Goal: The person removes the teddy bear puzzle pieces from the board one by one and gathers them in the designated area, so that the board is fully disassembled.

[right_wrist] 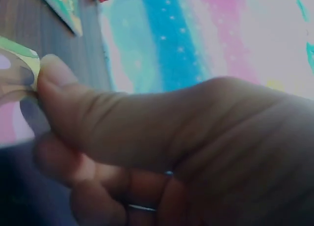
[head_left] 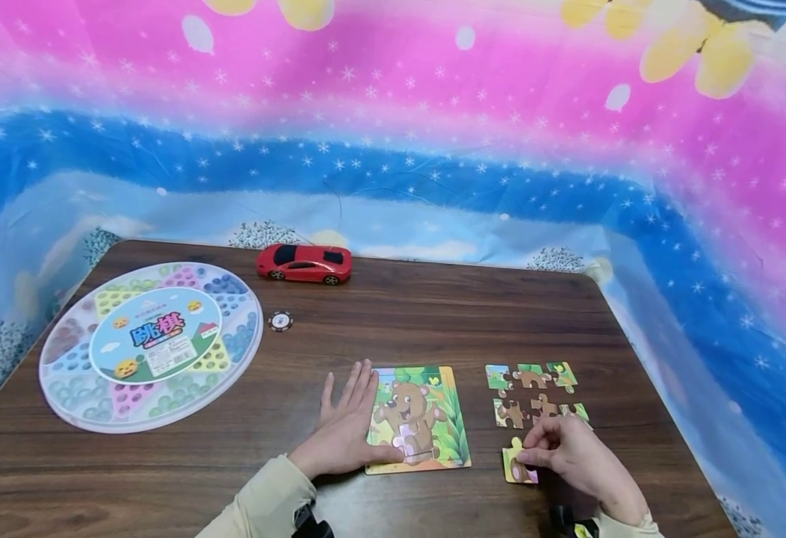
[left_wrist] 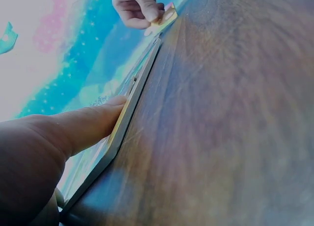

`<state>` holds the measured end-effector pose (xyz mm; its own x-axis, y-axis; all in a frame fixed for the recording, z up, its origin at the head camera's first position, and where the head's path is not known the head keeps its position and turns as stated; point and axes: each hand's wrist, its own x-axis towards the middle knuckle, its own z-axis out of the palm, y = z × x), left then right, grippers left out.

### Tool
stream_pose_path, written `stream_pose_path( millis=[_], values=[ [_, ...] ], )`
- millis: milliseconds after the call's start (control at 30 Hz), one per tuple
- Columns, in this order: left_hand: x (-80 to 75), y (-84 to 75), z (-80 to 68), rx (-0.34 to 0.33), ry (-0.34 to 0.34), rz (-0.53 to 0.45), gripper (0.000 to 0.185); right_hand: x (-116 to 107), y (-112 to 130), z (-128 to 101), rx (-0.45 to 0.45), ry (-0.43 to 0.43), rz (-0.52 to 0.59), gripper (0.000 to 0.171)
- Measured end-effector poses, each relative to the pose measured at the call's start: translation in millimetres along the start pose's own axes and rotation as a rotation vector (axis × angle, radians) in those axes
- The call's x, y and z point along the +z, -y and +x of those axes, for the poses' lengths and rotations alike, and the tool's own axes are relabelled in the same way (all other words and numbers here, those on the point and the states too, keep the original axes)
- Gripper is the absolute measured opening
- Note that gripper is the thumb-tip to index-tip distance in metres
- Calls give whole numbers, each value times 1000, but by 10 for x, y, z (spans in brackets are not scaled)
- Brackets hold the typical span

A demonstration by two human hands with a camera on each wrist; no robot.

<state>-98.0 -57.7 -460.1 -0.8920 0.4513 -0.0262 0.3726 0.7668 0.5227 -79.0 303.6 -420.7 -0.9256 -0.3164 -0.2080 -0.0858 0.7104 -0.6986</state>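
A bear jigsaw puzzle point(head_left: 423, 396) in a flat square board lies in front of me. My left hand point(head_left: 346, 437) rests along its left side, fingers straight, with the thumb on the lower part. In the left wrist view that thumb point(left_wrist: 93, 122) touches the board's edge point(left_wrist: 128, 113). To the right of the board, my right hand point(head_left: 577, 456) pinches a puzzle piece point(head_left: 515, 469) between thumb and fingers; the right wrist view shows this piece point(right_wrist: 14, 78) at the thumb tip. Several loose puzzle pieces point(head_left: 509, 415) lie in two rows just beyond that hand.
A round Chinese checkers set point(head_left: 245, 340) with a clear cover sits at the left. A red toy car point(head_left: 304, 265) stands at the table's back edge, with a poker chip point(head_left: 281, 321) nearer. Patterned cloth point(head_left: 393, 172) hangs behind and beside the wooden table point(head_left: 447, 310).
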Motion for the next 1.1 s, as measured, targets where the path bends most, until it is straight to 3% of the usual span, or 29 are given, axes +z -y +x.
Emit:
stream_pose_path(
  millis=[267, 800, 1100],
  values=[
    [-1, -9, -1, -3, 9, -16, 124, 70, 6, 31, 69, -17, -79, 14],
    [-5, -4, 18, -10, 21, -19, 124, 80, 32, 41, 125, 7, -59, 12],
    [-3, -8, 5, -6, 7, -17, 124, 86, 45, 31, 109, -8, -83, 16]
  ],
)
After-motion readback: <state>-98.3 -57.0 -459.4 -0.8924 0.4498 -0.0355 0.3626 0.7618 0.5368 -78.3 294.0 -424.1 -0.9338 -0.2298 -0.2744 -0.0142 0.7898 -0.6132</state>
